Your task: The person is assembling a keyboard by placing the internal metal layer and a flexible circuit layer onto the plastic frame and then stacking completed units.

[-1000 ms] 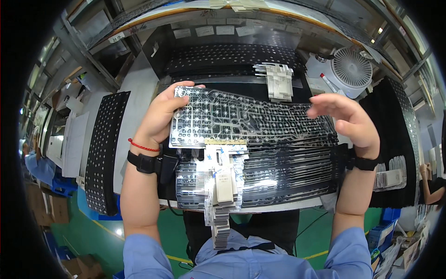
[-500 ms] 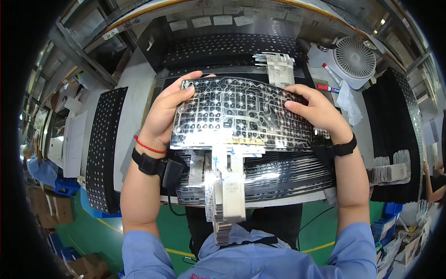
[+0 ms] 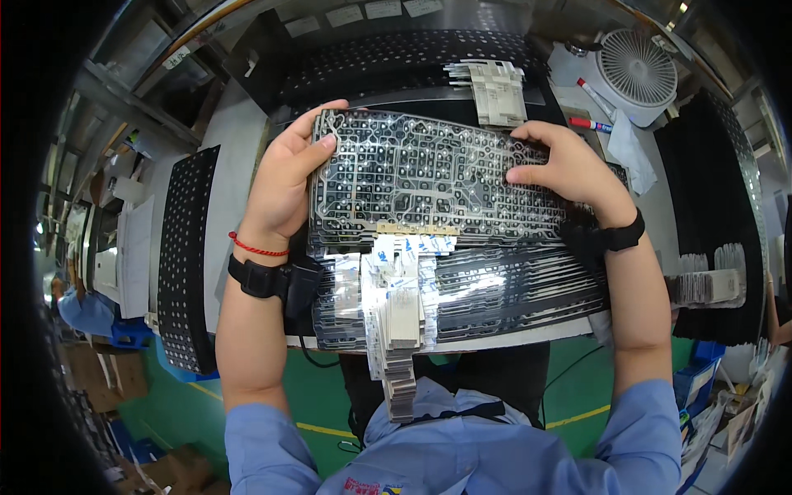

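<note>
A flexible keyboard membrane sheet (image 3: 421, 177), printed with silver tracks and rows of dark dots, is between my hands over a stack of similar sheets (image 3: 528, 289). My left hand (image 3: 289, 169) grips its left end, thumb on top and fingers behind the far edge. At the right end my right hand (image 3: 573, 169) holds it, with the thumb on the face and the index finger along the far edge; the other fingertips are hidden. Pale connector tails (image 3: 404, 313) hang in a layered bundle over the table's near edge.
Behind the sheet lies another bundle of pale tails (image 3: 497, 95). A white fan (image 3: 635, 70), a red marker (image 3: 591, 125) and a crumpled white cloth (image 3: 632, 153) are at the far right. Dotted black stacks stand at left (image 3: 186, 256) and right (image 3: 709, 190).
The membrane sheet has gone from bowed with strong glare to flatter, lying closer over the stack. Both hands keep hold of its ends. The whole view has shifted slightly.
</note>
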Demonstrator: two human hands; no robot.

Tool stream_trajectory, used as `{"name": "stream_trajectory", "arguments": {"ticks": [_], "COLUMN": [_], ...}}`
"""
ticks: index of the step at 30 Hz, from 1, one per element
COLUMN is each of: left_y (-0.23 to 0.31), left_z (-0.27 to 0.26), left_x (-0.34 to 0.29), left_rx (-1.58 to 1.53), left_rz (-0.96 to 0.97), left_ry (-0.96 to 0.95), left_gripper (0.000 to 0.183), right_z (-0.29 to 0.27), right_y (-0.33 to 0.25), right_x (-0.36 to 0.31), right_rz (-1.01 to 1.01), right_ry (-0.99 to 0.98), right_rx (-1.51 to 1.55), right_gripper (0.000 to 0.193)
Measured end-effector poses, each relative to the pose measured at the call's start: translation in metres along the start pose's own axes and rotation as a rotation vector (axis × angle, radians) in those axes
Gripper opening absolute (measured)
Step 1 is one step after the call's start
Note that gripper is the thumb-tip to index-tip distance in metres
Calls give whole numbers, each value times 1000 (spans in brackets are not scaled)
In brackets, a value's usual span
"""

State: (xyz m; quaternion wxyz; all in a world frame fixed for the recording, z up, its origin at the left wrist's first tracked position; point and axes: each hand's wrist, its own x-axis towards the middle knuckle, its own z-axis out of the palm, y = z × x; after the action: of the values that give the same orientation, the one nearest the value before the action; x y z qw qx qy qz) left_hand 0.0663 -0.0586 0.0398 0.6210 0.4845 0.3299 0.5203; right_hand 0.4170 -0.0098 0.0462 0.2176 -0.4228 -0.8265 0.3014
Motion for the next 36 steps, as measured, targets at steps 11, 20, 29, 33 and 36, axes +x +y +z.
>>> {"name": "stream_trajectory", "arguments": {"ticks": [11, 20, 29, 33, 36], "left_y": [-1, -8, -4, -8, -12], "left_z": [-1, 1, -2, -9, -14], "left_x": [0, 2, 2, 5, 7], "left_rx": [-27, 43, -205, -116, -87], "left_rz": [7, -17, -72, -46, -59], "left_ry": [-32, 71, -25, -88, -71], "left_gripper": [43, 35, 46, 46, 44], "right_z": [-2, -5, 0, 0, -1], "right_y": [11, 15, 27, 34, 35], "right_x": [1, -1, 2, 4, 4], "right_rz": [-29, 16, 93, 132, 112], "right_ry": [-11, -58, 33, 18, 12], "right_rx": [126, 159, 80, 155, 149], "right_gripper": [41, 41, 32, 33, 33]}}
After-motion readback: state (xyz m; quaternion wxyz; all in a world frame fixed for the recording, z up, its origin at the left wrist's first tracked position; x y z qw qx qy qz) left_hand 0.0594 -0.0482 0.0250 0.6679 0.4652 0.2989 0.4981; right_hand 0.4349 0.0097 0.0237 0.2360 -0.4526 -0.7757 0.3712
